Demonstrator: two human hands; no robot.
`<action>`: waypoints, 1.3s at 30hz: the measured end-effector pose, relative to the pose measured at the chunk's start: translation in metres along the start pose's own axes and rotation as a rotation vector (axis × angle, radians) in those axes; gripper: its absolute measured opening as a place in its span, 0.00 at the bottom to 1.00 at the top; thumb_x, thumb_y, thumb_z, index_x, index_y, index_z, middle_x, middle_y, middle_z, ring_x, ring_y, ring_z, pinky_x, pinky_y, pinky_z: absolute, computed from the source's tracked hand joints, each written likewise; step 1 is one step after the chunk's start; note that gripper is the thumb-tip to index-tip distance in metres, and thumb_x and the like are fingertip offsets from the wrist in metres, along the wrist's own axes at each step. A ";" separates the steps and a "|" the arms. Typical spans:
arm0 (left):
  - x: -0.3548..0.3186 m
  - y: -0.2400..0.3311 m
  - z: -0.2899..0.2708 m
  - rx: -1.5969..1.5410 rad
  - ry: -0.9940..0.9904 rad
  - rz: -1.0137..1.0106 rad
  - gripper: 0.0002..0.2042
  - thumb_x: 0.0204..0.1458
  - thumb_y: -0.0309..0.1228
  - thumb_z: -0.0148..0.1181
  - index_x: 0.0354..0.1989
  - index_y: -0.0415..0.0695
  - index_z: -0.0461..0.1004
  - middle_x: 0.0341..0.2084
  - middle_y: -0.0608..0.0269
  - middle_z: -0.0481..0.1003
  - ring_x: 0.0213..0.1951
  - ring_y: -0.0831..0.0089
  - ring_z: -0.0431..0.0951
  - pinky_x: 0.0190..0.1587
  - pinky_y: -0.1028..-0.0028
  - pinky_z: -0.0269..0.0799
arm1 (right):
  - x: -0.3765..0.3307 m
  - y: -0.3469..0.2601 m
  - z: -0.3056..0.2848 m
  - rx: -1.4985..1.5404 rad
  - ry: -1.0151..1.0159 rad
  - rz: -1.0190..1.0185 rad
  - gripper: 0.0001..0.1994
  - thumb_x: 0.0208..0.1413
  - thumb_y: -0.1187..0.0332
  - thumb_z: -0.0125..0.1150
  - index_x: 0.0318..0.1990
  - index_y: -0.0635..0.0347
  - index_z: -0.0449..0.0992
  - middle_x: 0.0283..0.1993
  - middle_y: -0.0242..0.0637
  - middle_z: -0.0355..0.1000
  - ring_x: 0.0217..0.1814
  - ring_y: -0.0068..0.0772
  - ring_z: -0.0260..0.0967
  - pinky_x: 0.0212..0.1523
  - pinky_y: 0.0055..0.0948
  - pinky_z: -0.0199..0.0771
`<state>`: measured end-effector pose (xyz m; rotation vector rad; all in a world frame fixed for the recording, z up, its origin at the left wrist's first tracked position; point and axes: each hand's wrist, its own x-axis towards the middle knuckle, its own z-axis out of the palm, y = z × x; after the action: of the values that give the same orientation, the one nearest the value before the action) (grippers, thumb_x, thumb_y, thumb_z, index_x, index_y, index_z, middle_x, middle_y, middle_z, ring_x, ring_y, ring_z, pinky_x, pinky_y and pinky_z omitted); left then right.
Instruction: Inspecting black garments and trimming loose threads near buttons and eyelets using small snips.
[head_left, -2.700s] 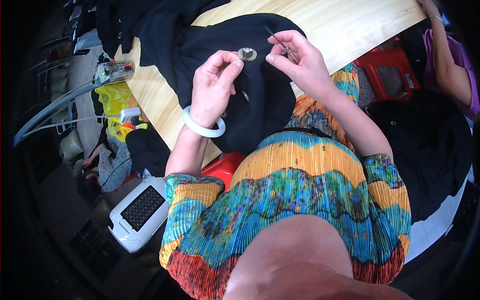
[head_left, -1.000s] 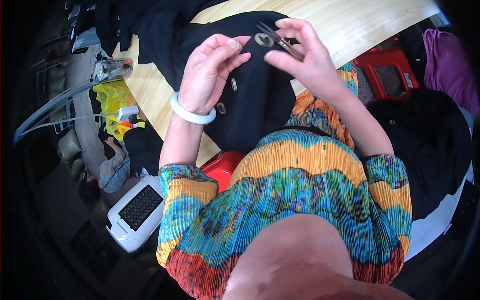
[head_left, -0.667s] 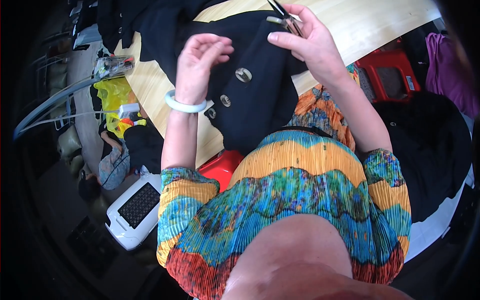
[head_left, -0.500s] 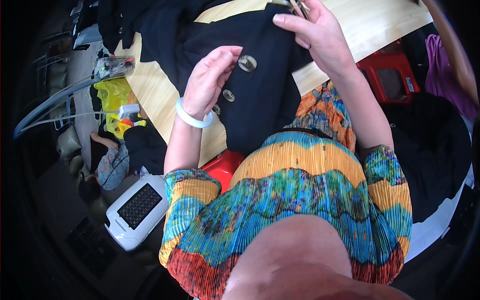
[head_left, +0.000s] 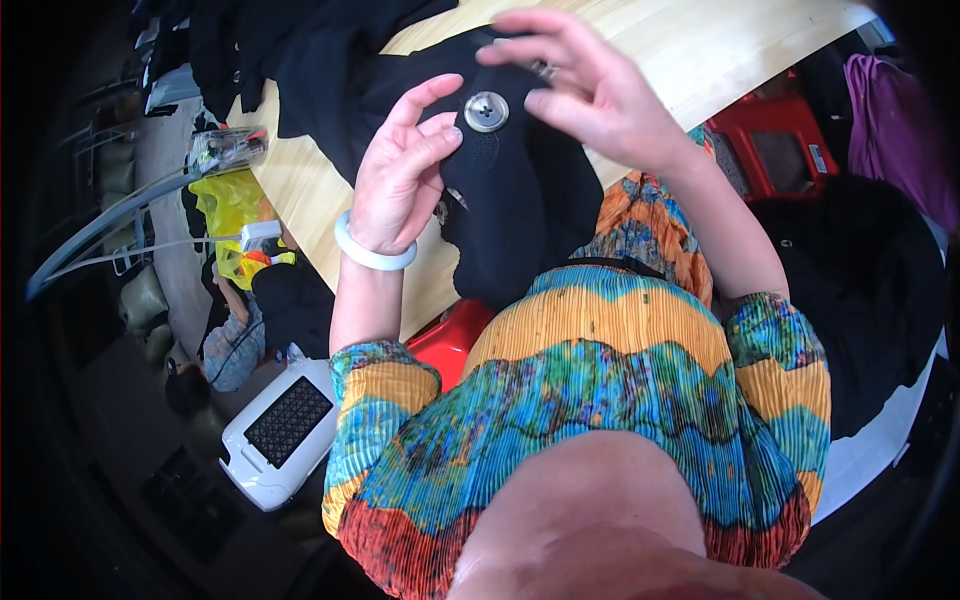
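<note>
A black garment point(head_left: 525, 210) hangs over the table edge onto my lap. A large grey four-hole button point(head_left: 487, 112) faces up on it. My left hand point(head_left: 402, 170), with a pale bangle, has its thumb and a bent finger on the cloth edge beside that button; its index finger is lifted. My right hand point(head_left: 600, 100) is just right of the button, above the cloth, its fingers partly spread and blurred. A small dark metallic thing point(head_left: 545, 70) shows among those fingers; its kind is unclear. Another button is half hidden by my left wrist.
The pale wooden table point(head_left: 720, 70) stretches away to the right. At right are a red plastic stool point(head_left: 770, 150) and a dark cloth pile point(head_left: 850, 300). Left of the table are a yellow bag point(head_left: 235, 205), a clear container point(head_left: 225, 147), a person and a white appliance point(head_left: 285, 425).
My right hand has come down and left toward the button. My left hand has shifted slightly left, its index finger lifting, and the button has turned face up.
</note>
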<state>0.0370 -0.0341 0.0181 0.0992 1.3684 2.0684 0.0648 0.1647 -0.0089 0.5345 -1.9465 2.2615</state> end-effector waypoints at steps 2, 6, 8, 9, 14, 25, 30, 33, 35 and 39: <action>0.003 0.001 0.000 0.005 0.003 -0.005 0.20 0.47 0.15 0.49 0.51 0.36 0.58 0.35 0.57 0.73 0.39 0.77 0.73 0.45 0.81 0.66 | 0.002 0.006 0.004 -0.099 -0.062 -0.024 0.24 0.45 0.81 0.48 0.53 0.61 0.59 0.43 0.39 0.70 0.39 0.20 0.68 0.40 0.18 0.67; 0.006 -0.002 -0.001 0.048 0.035 0.030 0.12 0.48 0.18 0.50 0.43 0.37 0.62 0.33 0.57 0.73 0.38 0.75 0.73 0.43 0.81 0.67 | 0.003 0.011 0.006 -0.046 -0.076 0.123 0.22 0.47 0.77 0.54 0.52 0.62 0.59 0.38 0.37 0.70 0.42 0.21 0.66 0.43 0.18 0.66; 0.010 -0.012 -0.002 0.372 0.170 0.245 0.09 0.49 0.20 0.51 0.39 0.37 0.63 0.30 0.59 0.73 0.35 0.76 0.73 0.41 0.82 0.67 | 0.000 0.019 0.007 -0.020 -0.072 0.178 0.23 0.49 0.76 0.55 0.53 0.61 0.58 0.39 0.34 0.68 0.44 0.19 0.65 0.42 0.16 0.65; 0.008 -0.016 0.003 0.602 0.250 0.394 0.05 0.47 0.20 0.54 0.33 0.37 0.67 0.29 0.59 0.72 0.32 0.75 0.73 0.38 0.82 0.67 | -0.001 0.024 0.009 0.013 -0.027 0.184 0.22 0.49 0.76 0.55 0.52 0.61 0.58 0.39 0.34 0.68 0.43 0.18 0.65 0.42 0.16 0.65; -0.004 -0.026 0.016 1.304 0.406 0.792 0.11 0.34 0.24 0.65 0.28 0.38 0.74 0.25 0.57 0.70 0.28 0.67 0.71 0.31 0.75 0.66 | 0.000 0.026 0.016 0.160 0.061 0.241 0.21 0.49 0.74 0.57 0.50 0.63 0.59 0.38 0.34 0.68 0.43 0.16 0.64 0.41 0.15 0.66; 0.002 -0.027 0.012 1.273 0.379 0.895 0.05 0.39 0.20 0.60 0.26 0.37 0.73 0.23 0.58 0.71 0.26 0.68 0.71 0.29 0.76 0.66 | -0.003 0.021 0.017 0.067 0.074 0.310 0.21 0.46 0.76 0.58 0.48 0.65 0.60 0.35 0.34 0.68 0.39 0.17 0.66 0.41 0.17 0.67; -0.001 -0.016 0.009 0.912 0.234 0.471 0.02 0.47 0.22 0.53 0.28 0.37 0.71 0.29 0.63 0.72 0.28 0.77 0.71 0.31 0.80 0.67 | -0.006 0.019 0.015 0.022 0.052 0.258 0.20 0.47 0.76 0.57 0.48 0.65 0.60 0.37 0.35 0.68 0.41 0.20 0.66 0.43 0.18 0.67; -0.006 -0.008 0.008 0.726 0.190 0.174 0.04 0.52 0.26 0.49 0.31 0.38 0.68 0.31 0.67 0.71 0.28 0.83 0.69 0.29 0.84 0.69 | -0.009 0.024 0.019 -0.016 0.111 0.201 0.18 0.46 0.74 0.58 0.46 0.65 0.63 0.36 0.36 0.69 0.40 0.21 0.67 0.41 0.19 0.67; -0.003 -0.011 0.000 0.285 0.127 0.011 0.04 0.53 0.27 0.48 0.31 0.40 0.67 0.30 0.67 0.70 0.30 0.85 0.69 0.29 0.84 0.71 | -0.010 0.026 0.021 -0.210 0.243 0.088 0.17 0.46 0.70 0.59 0.43 0.65 0.65 0.34 0.37 0.69 0.37 0.22 0.68 0.38 0.19 0.67; -0.002 -0.010 0.002 0.110 0.159 -0.006 0.05 0.54 0.27 0.46 0.33 0.40 0.67 0.26 0.69 0.67 0.28 0.85 0.69 0.37 0.79 0.73 | -0.027 0.006 0.022 -0.088 0.237 0.180 0.15 0.50 0.66 0.56 0.42 0.66 0.66 0.30 0.30 0.67 0.31 0.16 0.64 0.32 0.16 0.65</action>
<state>0.0441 -0.0311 0.0109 -0.0235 1.5764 2.0323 0.0929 0.1458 -0.0210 0.0786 -2.0315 2.2053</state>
